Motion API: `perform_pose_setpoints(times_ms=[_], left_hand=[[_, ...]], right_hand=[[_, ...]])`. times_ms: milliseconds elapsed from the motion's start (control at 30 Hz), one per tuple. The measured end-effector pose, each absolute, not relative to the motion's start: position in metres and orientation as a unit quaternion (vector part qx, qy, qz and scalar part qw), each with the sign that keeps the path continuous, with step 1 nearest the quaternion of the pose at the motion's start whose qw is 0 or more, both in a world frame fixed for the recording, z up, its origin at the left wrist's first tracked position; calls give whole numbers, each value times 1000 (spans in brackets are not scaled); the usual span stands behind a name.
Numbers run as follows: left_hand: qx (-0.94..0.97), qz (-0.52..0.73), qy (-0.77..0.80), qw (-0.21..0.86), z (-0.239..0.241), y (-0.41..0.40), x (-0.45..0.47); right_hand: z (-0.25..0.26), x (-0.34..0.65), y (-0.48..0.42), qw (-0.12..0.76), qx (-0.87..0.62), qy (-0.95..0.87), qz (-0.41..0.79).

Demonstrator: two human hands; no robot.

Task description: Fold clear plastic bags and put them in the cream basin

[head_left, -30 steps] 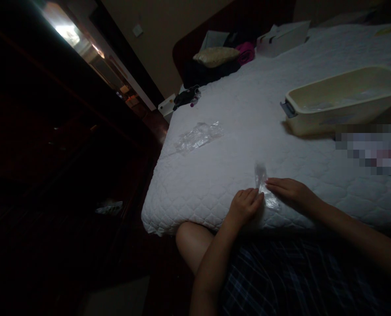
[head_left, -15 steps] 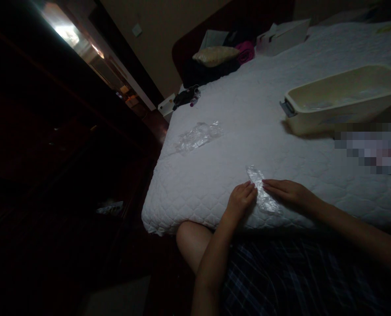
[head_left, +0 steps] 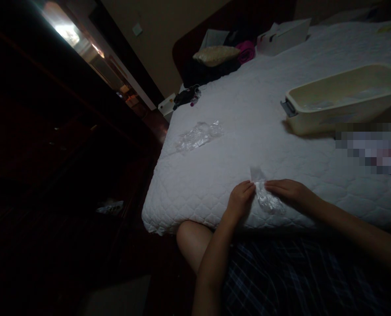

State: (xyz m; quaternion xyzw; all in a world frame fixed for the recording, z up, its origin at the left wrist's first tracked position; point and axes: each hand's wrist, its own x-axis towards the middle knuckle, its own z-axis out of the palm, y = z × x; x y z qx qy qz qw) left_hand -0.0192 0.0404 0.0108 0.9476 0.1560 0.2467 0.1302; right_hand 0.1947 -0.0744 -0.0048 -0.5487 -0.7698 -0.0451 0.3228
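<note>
A crinkled clear plastic bag, narrow and folded, lies on the white quilted bed near its front edge. My left hand pinches its left edge with the fingertips. From the other side, my right hand grips the right edge, its fingers pressed together and pointing left. The two sets of fingertips are a small gap apart. Above them the bag's top end stands out as a thin flap, while the lower part bunches up in wrinkles. The thumbs are mostly hidden.
Another clear plastic bag lies flat farther left on the bed. A cream plastic bin with a grey handle stands at the right, clear plastic inside. Toward the back are a white box, a cushion and a pink roll.
The top end of the bag has flattened into a flap, and the part below has bunched up. My right hand has shifted very slightly; my left fingers have drawn closer together.
</note>
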Motion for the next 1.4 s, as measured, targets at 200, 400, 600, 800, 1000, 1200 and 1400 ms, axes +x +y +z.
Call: perform_pose_setpoints(times_ms=[200, 400, 600, 800, 1000, 1200, 1400], left_hand=[[941, 250, 179, 139, 11, 41, -14], [934, 254, 196, 158, 14, 40, -13], [926, 260, 207, 178, 16, 39, -12], [916, 260, 241, 188, 21, 34, -6], [905, 251, 290, 187, 26, 30, 3], [891, 259, 343, 149, 22, 25, 14], [875, 276, 378, 123, 17, 17, 21]], right_hand=[[0, 191, -71, 336, -552, -762, -30], [2, 190, -70, 342, -563, -752, -10], [4, 190, -69, 358, -593, -721, 31], [15, 182, -63, 356, -661, -656, 81], [21, 176, -60, 378, -694, -600, 124], [22, 173, -56, 397, -730, -542, 124], [22, 169, -53, 405, -740, -525, 110]])
